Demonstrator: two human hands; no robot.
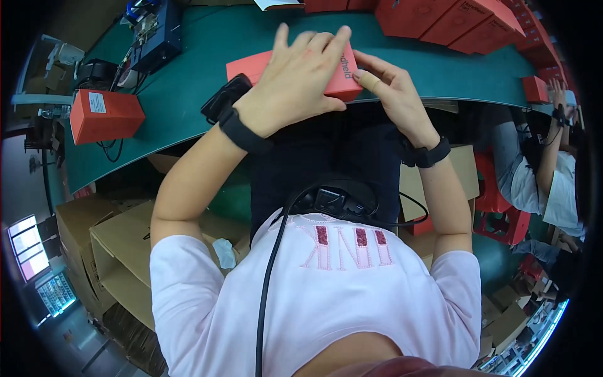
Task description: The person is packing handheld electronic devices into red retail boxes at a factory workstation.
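A long red cardboard box [342, 88] with dark print lies on the green table close to its near edge. My left hand [292, 81] rests across the top of this box, fingers stretched out and spread, the thumb toward the near side. At the box's right end, my right hand [397, 97] grips the corner between thumb and fingers. A tan strip wraps the right thumb. Each wrist wears a black strap, and a dark device sits by the left one. Part of the box top is hidden under the left hand.
More red boxes [446, 24] stand in a row at the far right of the green table [201, 47]. Another red box [107, 116] and a dark blue machine [157, 38] are at the left. Open cartons [125, 251] lie below; a co-worker's arm [549, 151] shows at right.
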